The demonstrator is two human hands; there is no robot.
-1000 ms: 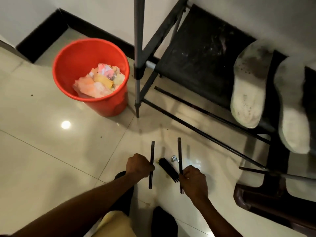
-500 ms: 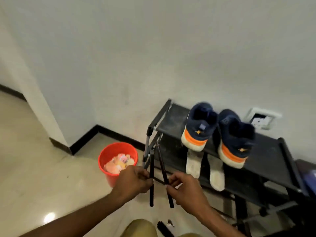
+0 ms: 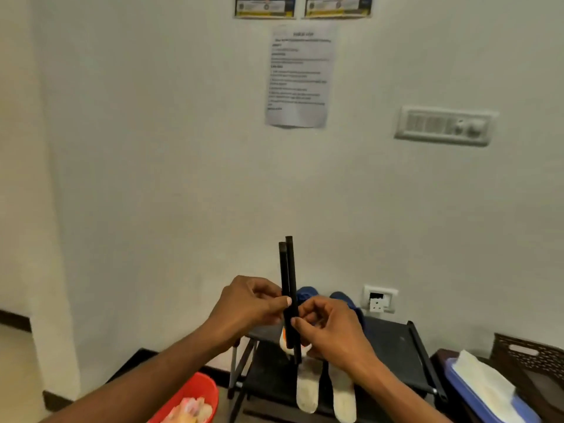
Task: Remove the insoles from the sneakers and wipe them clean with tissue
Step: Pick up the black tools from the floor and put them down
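Two thin black rods stand upright side by side in front of me. My left hand pinches them from the left and my right hand from the right. Behind my hands a pair of blue sneakers with orange and white heels sits on the top shelf of a black shoe rack, mostly hidden by my hands. Two dirty white insoles lean side by side on the lower shelf. White tissue lies on a blue box at the lower right.
A red bucket holding crumpled used tissue stands on the floor left of the rack. A dark woven basket sits at the far right. The wall carries a wall socket, a switch panel and a paper notice.
My view has swung up from the floor to the wall. Both hands lifted the two rods off the floor and brought them together upright in front of the sneakers.
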